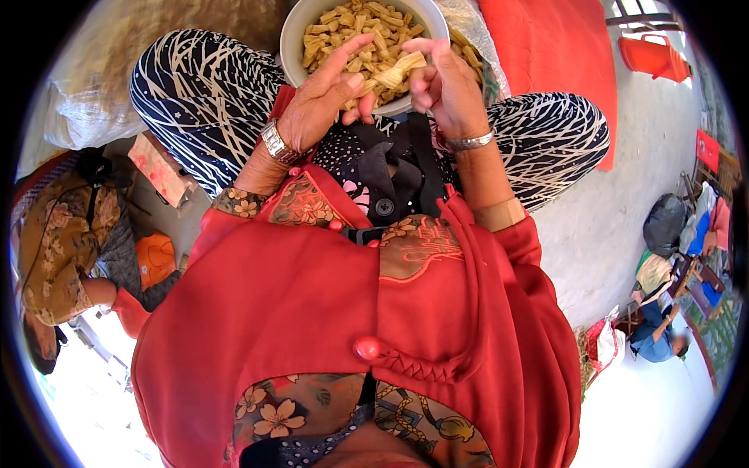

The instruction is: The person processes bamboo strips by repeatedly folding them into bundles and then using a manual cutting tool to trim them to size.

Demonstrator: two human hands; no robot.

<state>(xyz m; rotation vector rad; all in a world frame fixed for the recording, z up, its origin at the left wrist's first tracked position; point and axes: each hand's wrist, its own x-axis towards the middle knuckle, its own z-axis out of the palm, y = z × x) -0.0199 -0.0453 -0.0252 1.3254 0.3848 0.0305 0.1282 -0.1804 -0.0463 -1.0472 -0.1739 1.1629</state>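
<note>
Above a white bowl (290, 43) heaped with pale yellow, ridged dried sticks (343, 30), my two hands are close together. A short, wrinkled piece (399, 72) that looks like dried bean curd stick stretches between them. My right hand (451, 90) pinches one end of it with thumb and fingers. My left hand (318, 105) has its index finger stretched out over the sticks, while the other fingers curl below the thumb. A pale yellow bit shows between that thumb and the curled fingers; its far end is hidden. The bowl stands between my knees.
More sticks lie in a clear plastic bag (485, 39) right of the bowl. A large plastic-covered sack (97, 105) is at the left. Beyond my right knee lies a red cloth (558, 62). A person in a patterned top (55, 249) sits at left; another person (657, 335) is far right.
</note>
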